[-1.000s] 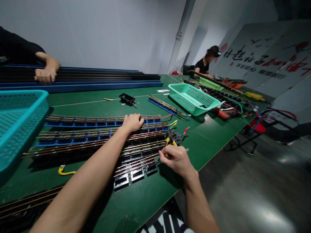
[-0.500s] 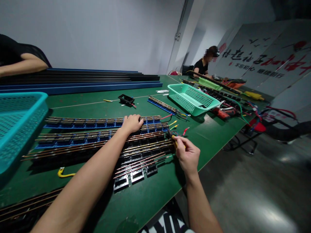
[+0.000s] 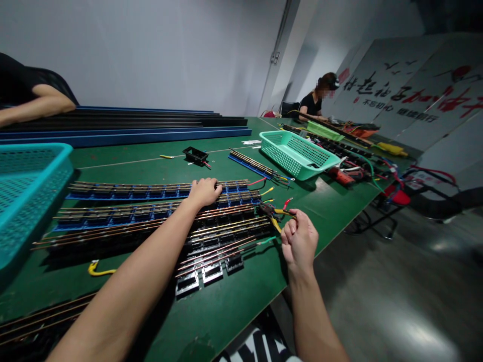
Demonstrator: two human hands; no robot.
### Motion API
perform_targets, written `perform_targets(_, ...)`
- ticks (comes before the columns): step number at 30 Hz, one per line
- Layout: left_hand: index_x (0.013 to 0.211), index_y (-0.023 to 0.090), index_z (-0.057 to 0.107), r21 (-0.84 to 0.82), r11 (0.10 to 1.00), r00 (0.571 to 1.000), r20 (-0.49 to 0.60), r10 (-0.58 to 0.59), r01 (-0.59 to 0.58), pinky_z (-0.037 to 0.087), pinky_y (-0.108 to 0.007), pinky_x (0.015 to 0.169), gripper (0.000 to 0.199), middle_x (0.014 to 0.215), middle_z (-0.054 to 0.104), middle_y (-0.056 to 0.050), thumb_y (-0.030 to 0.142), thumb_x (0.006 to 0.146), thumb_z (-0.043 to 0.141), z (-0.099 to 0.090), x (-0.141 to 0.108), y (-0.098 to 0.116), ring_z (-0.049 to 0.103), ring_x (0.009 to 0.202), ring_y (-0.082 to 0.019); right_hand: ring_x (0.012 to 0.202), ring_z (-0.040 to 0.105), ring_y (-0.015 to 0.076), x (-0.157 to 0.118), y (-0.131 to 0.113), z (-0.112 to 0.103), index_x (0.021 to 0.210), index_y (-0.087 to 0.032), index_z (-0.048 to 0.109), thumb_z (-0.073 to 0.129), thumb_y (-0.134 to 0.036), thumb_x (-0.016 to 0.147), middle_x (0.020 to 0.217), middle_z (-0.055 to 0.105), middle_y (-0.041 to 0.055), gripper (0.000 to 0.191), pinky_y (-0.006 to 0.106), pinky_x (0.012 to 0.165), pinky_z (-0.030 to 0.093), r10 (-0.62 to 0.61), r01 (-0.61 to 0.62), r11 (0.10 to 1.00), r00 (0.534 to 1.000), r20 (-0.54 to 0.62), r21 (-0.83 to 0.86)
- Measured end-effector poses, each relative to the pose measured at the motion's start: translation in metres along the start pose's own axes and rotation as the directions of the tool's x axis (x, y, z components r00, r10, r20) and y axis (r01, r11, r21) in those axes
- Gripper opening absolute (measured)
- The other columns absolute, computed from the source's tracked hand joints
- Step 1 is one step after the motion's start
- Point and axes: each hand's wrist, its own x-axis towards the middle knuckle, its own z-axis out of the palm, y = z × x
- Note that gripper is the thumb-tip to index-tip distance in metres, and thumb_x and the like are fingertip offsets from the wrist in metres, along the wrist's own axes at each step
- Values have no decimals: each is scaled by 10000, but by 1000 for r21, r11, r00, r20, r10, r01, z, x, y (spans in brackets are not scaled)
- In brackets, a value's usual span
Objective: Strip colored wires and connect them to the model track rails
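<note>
My left hand (image 3: pixel 204 192) lies over a long blue plastic strip with metal rods (image 3: pixel 158 190), its fingers curled round the far side. A second blue strip with rods (image 3: pixel 113 215) runs just in front of it, under my wrist. My right hand (image 3: pixel 301 236) is closed on the yellow handles of a pair of pliers (image 3: pixel 274 216). The handles stand spread apart, and the dark jaws are at the right ends of the strips. A short red wire end (image 3: pixel 287 203) and yellow wire ends (image 3: pixel 268 192) stick out close by. Black frames with copper rods (image 3: pixel 215 259) lie nearer me.
A turquoise basket (image 3: pixel 56 166) stands at the left and a green basket (image 3: pixel 298 156) at the back right. Long blue and black channels (image 3: pixel 151 131) lie along the back. A small black frame (image 3: pixel 195 155) sits mid-table. Two people work beyond; the table edge (image 3: pixel 339 236) is at right.
My right hand has moved a little right and back from the strip ends, and the pliers' handles have spread open. My left hand has stayed in place.
</note>
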Motion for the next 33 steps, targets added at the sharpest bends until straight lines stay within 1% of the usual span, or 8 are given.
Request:
perform_targets(4, 1228, 186, 638, 10, 1000, 1000, 5, 1, -1, 423, -469, 994, 491, 1303, 667, -147, 450, 982, 304, 0, 0, 0, 601, 1194, -328, 328, 274, 35, -8, -5, -4, 816, -166, 650, 751, -559, 752, 429, 379, -120, 411, 164, 318, 207, -66, 71, 993, 996, 63, -90)
perform_targets(8, 1231, 184, 636, 11, 1000, 1000, 7, 8, -8, 420, -472, 1001, 491, 1318, 658, -150, 448, 984, 304, 0, 0, 0, 593, 1208, -328, 386, 401, 66, -25, -16, -15, 820, -145, 709, 749, -465, 808, 465, 462, -68, 323, 196, 377, 289, -226, 236, 943, 972, 69, -234)
perform_targets(11, 1236, 199, 634, 12, 1000, 1000, 9, -1, 1, 417, -467, 1006, 484, 1336, 650, -144, 455, 984, 310, 1, 0, 0, 590, 1217, -321, 396, 414, 75, -33, -28, -24, 815, -153, 725, 730, -435, 838, 474, 472, -57, 283, 212, 395, 304, -319, 315, 901, 947, 39, -297)
perform_targets(16, 1231, 186, 636, 9, 1000, 1000, 8, 6, -6, 422, -470, 998, 496, 1323, 655, -151, 456, 984, 301, 0, 0, 0, 598, 1203, -326, 398, 396, 76, -30, -40, -32, 817, -151, 735, 742, -434, 827, 473, 474, -52, 283, 216, 386, 278, -394, 358, 859, 919, -23, -367)
perform_targets(18, 1229, 183, 638, 9, 1000, 1000, 2, 10, -10, 425, -470, 993, 495, 1315, 658, -153, 452, 984, 303, 1, 0, 0, 601, 1196, -328, 395, 384, 72, -25, -41, -33, 821, -147, 737, 746, -443, 820, 467, 468, -54, 296, 212, 384, 269, -371, 336, 870, 928, -29, -362)
perform_targets(22, 1237, 190, 637, 3, 1000, 1000, -1, 4, -4, 422, -473, 997, 490, 1335, 649, -151, 451, 984, 309, 2, 1, 0, 596, 1207, -329, 375, 348, 57, -15, -38, -32, 795, -138, 729, 770, -460, 790, 441, 447, -64, 325, 195, 366, 238, -264, 248, 924, 965, -14, -289)
perform_targets(27, 1234, 190, 638, 4, 1000, 1000, 4, 4, -4, 420, -474, 1001, 491, 1334, 649, -151, 452, 981, 308, 2, 1, 0, 594, 1213, -329, 358, 344, 52, -12, -35, -29, 780, -135, 717, 792, -461, 767, 418, 435, -73, 334, 174, 349, 239, -234, 222, 954, 971, -38, -203)
perform_targets(33, 1230, 185, 641, 13, 1000, 1000, 5, 4, -4, 427, -468, 994, 496, 1317, 660, -149, 446, 983, 299, 0, 1, 0, 599, 1206, -324, 345, 329, 53, 0, -30, -30, 778, -138, 706, 785, -497, 752, 420, 428, -77, 369, 177, 341, 219, -127, 135, 968, 991, 53, -212)
